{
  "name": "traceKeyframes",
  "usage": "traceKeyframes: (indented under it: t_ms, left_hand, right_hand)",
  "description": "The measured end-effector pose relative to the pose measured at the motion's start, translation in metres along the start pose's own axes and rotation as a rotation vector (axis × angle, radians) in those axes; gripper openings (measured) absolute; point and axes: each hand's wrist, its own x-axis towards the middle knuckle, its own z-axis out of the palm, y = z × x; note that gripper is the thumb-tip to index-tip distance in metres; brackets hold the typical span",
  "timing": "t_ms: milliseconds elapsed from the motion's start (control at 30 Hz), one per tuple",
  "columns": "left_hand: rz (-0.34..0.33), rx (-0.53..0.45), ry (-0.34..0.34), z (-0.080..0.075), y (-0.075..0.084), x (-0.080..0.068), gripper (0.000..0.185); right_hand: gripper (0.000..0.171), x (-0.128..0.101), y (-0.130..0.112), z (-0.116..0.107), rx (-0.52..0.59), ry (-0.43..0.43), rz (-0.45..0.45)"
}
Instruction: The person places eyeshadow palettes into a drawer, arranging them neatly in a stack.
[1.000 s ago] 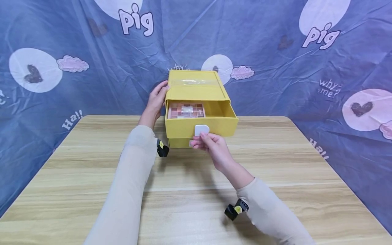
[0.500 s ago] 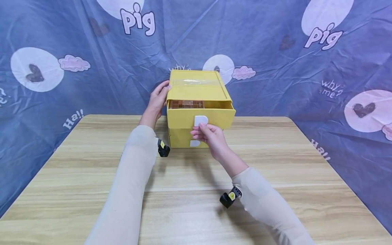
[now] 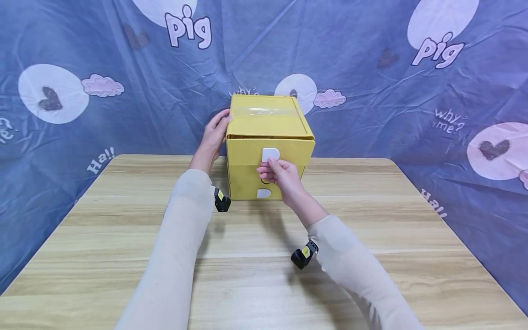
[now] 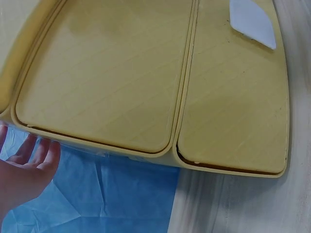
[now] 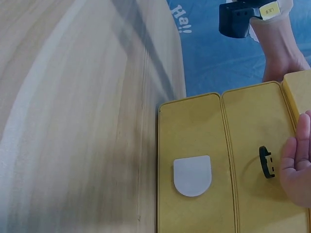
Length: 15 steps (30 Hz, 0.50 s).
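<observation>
A yellow drawer cabinet point(image 3: 270, 117) stands toward the back of the table. Its top drawer point(image 3: 243, 151) sticks out slightly, leaving a thin dark gap under the lid. My right hand point(image 3: 285, 178) pinches that drawer's white handle point(image 3: 270, 153), thumb on its lower edge and fingers below. My left hand point(image 3: 214, 133) rests against the cabinet's left side; in the left wrist view its fingers point(image 4: 48, 155) reach along the edge. Lower down, the middle drawer bears a black handle point(image 5: 266, 161) and the bottom drawer a white handle point(image 5: 192, 175).
Clear tape point(image 3: 261, 111) runs across the cabinet's top. Beneath it is a wood-grain table point(image 3: 231, 275), with a blue printed cloth point(image 3: 363, 82) hung behind and at the sides. A black wrist camera point(image 3: 303, 256) sits on the right sleeve, another on the left.
My right hand has moved back and up with the top drawer, which has slid almost fully into the cabinet. The palette inside has gone from sight. My left hand stays put.
</observation>
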Motion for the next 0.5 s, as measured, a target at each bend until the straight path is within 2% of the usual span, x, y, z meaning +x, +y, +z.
traceKeyframes:
  t_ms: [200,267,300,333,433,500]
  left_hand:
    - [-0.015,-0.014,-0.001,0.0,0.0,0.001,0.041]
    - [-0.001,-0.026,-0.011,-0.009,-0.02,0.027,0.042]
    - [-0.003,-0.023,-0.004,-0.009,-0.02,0.028,0.042]
    - [-0.009,-0.043,-0.009,-0.014,-0.028,0.04,0.042]
    - [0.01,-0.027,-0.009,-0.014,-0.028,0.039,0.042]
    - [-0.006,-0.016,0.002,-0.004,-0.009,0.014,0.04]
  right_hand:
    - [0.033,-0.003,-0.016,0.009,0.0,0.046,0.08]
    - [0.032,-0.001,-0.016,0.009,-0.001,0.056,0.082]
    - [0.032,0.0,-0.015,0.01,0.001,0.062,0.08]
    - [0.031,0.001,-0.014,0.01,0.003,0.067,0.078]
    - [0.03,0.004,-0.012,0.011,0.008,0.078,0.071]
    - [0.029,0.005,-0.012,0.011,0.012,0.08,0.072]
